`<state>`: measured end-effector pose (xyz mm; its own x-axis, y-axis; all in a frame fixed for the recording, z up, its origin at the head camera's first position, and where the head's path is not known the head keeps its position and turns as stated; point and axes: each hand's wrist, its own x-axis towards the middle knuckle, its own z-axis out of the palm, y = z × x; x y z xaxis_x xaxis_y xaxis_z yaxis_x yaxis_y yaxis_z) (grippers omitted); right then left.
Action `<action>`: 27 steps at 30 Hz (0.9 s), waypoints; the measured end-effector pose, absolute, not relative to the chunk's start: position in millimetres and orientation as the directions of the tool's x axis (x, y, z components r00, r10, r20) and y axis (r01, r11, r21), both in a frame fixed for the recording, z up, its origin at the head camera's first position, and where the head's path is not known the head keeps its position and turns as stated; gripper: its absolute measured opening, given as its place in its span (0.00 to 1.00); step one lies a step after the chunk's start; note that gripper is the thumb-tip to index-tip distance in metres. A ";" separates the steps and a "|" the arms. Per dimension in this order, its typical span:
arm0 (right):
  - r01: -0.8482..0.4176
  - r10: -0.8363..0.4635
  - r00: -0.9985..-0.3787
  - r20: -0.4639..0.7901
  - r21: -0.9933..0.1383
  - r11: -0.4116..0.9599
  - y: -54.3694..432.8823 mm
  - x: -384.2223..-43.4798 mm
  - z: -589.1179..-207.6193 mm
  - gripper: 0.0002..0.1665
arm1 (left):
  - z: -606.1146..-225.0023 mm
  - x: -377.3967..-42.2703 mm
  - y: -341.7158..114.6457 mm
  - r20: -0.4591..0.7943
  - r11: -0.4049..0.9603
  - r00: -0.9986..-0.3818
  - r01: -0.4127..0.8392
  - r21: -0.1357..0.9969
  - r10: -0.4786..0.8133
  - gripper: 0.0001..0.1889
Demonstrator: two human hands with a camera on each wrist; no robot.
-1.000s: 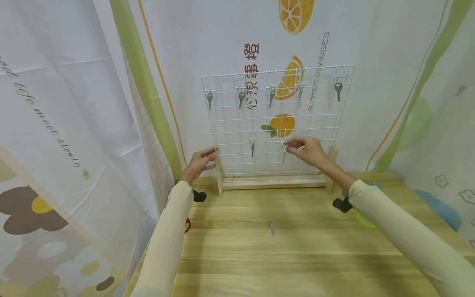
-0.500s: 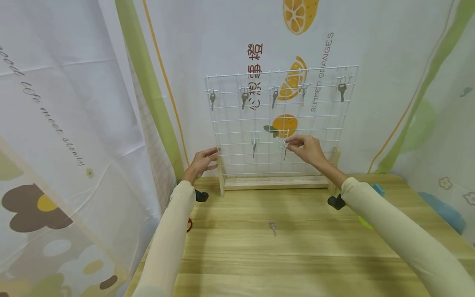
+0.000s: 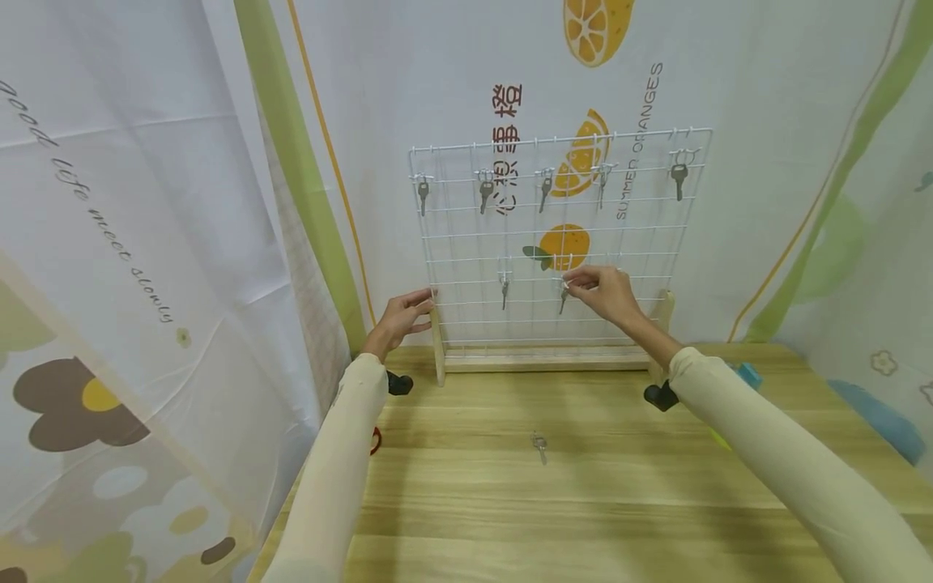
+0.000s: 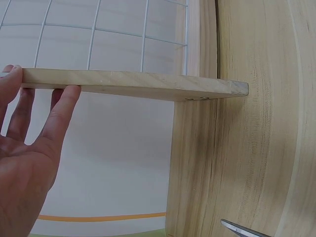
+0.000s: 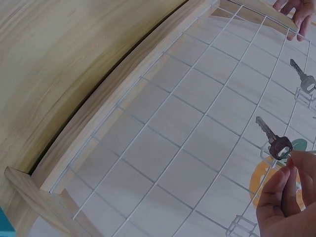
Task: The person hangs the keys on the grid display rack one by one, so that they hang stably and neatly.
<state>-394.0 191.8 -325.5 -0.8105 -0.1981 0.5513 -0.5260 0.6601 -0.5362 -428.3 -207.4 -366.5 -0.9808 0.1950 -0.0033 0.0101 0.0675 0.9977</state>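
A white wire grid rack (image 3: 466,236) on a wooden stand (image 3: 547,364) faces me. My left hand (image 3: 402,321) holds the stand's left side post (image 4: 123,81), thumb on one side and fingers on the other. With thumb and fingertips, my right hand (image 3: 603,293) pinches a key (image 5: 277,143) at its bow, beside a white hook on the lower row; the fingers partly hide the hook. Left of it another key (image 3: 504,293) hangs from a hook. One loose key (image 3: 540,447) lies on the table.
Several keys hang along the upper row, among them a key (image 3: 679,180) at the far right. On the wooden table (image 3: 481,502) are red-handled scissors (image 3: 375,441) at left, black objects (image 3: 661,397) near the stand's ends, and a blue item (image 3: 748,375) at right. A printed curtain hangs behind.
The key at my right fingertips has turned and now shows its flat side more. My left hand stays on the post. The view has shifted slightly.
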 end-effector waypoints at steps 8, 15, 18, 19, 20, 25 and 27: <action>-0.527 -0.200 -0.809 0.553 -0.531 0.663 198.7 -386.1 -326.6 0.11 | -367.5 -428.5 -206.0 0.009 0.082 -0.979 0.026 0.996 0.204 0.27; -0.535 -0.219 -0.810 0.545 -0.531 0.657 206.1 -375.3 -330.9 0.12 | -367.5 -429.8 -208.0 0.010 0.090 -0.980 0.029 0.995 0.198 0.27; -0.538 -0.234 -0.812 0.535 -0.529 0.656 209.4 -370.2 -334.8 0.12 | -367.1 -429.5 -208.2 0.007 0.093 -0.980 0.026 0.995 0.199 0.27; -0.537 -0.238 -0.814 0.530 -0.529 0.657 210.5 -368.2 -336.4 0.11 | -367.0 -429.3 -208.3 0.005 0.092 -0.980 0.024 0.995 0.198 0.27; -0.537 -0.244 -0.815 0.526 -0.526 0.659 211.3 -366.2 -338.2 0.11 | -367.1 -428.9 -208.5 0.004 0.093 -0.980 0.023 0.995 0.199 0.27; -0.536 -0.273 -0.821 0.501 -0.512 0.671 213.8 -354.4 -348.4 0.11 | -367.3 -427.5 -207.7 0.011 0.092 -0.979 0.031 0.995 0.205 0.27; -0.535 -0.286 -0.825 0.488 -0.508 0.675 214.1 -349.8 -352.8 0.12 | -367.5 -427.9 -207.0 0.016 0.089 -0.978 0.035 0.995 0.206 0.26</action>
